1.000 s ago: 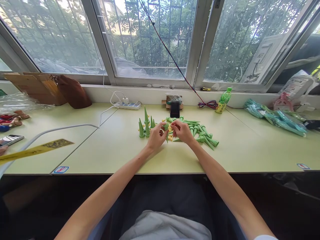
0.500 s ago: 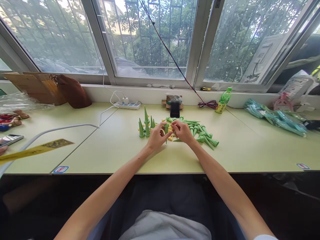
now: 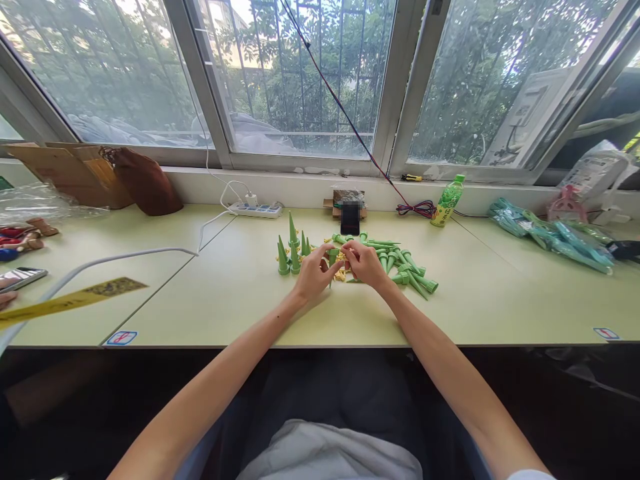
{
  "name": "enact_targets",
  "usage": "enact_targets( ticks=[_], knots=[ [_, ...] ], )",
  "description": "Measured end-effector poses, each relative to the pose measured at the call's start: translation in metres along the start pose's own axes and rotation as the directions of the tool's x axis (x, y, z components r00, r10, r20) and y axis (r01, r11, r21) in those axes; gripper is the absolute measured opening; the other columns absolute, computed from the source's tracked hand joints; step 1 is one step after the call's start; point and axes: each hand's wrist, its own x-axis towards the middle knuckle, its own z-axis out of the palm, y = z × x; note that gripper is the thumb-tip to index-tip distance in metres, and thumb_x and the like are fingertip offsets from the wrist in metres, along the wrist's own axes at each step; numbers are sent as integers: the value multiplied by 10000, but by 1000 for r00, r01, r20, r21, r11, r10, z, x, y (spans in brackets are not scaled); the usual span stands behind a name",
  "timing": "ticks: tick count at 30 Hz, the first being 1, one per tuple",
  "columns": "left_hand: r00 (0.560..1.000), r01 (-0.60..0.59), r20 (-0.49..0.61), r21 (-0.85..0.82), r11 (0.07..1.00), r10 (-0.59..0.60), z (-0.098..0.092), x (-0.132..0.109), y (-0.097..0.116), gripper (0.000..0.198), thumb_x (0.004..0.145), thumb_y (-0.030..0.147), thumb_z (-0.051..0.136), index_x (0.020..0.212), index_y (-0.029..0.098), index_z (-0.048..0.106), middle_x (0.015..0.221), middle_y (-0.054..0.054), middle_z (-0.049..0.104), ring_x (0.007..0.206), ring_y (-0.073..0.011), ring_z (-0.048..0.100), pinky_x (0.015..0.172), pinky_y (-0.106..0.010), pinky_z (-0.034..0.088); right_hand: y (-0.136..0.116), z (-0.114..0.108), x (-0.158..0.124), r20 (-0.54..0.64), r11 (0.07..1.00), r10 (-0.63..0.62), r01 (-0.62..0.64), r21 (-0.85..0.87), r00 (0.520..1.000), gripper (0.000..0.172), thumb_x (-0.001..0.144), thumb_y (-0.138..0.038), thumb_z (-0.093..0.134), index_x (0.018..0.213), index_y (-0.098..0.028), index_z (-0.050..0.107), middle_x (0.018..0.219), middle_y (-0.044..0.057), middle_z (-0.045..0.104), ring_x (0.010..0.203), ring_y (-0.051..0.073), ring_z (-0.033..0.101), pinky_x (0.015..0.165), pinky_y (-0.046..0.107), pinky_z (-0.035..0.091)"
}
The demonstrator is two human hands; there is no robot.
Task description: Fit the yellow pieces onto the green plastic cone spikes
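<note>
My left hand (image 3: 313,272) and my right hand (image 3: 366,263) meet over a pile of small parts on the pale green table (image 3: 240,293). The left hand's fingers are closed round a green cone-shaped plastic spike (image 3: 331,259). The right hand pinches a small yellow piece (image 3: 344,259) against that spike. Several green spikes (image 3: 291,250) stand upright just left of my hands. More green spikes (image 3: 407,268) lie on their sides to the right. Small yellow pieces are scattered between the hands.
A black phone (image 3: 349,218) leans behind the pile. A white power strip (image 3: 255,211) with its cable, a green bottle (image 3: 447,201), a brown pouch (image 3: 144,182), cardboard (image 3: 70,170) and teal packets (image 3: 550,237) lie around. Another person's hand and a phone (image 3: 20,277) show at the far left.
My hands have drawn slightly closer together around the spike and the yellow piece. Nothing else has moved.
</note>
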Motion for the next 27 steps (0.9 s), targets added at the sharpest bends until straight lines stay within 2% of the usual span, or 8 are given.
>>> enact_targets(
  ticks=[4,12,19,27],
  knots=[
    [1000,6,-5,11,1000,-6,0,0,0,352,877,427,653,1138,199,594,829,-1,606,529,-76,489,523,-207,423,-2,0,-1,-1,1000,-7,7,-5,1000,229,962,-427,496,863,-245,594,535,-37,568,414,153,524,511,280,452],
    [1000,3,-16,8,1000,-3,-1,1,2,346,885,452,645,1115,200,592,840,-7,621,522,-76,492,507,-211,416,-1,1,-3,32,997,15,-18,69,999,267,967,-484,498,868,-254,588,549,-46,563,340,134,490,417,273,426],
    [999,1,-33,37,999,1,0,1,0,301,896,418,627,1099,199,590,815,-4,621,529,-84,492,517,-214,423,-1,2,-3,41,997,8,-11,73,999,315,974,-524,480,867,-250,593,572,-32,588,357,145,527,420,281,448],
    [999,4,-47,54,999,-2,0,1,1,332,892,456,639,1088,191,599,802,-6,625,536,-92,518,538,-223,433,-4,2,-3,34,997,-17,15,70,999,364,968,-570,485,857,-243,600,581,-20,594,383,143,548,427,279,448]
  ],
)
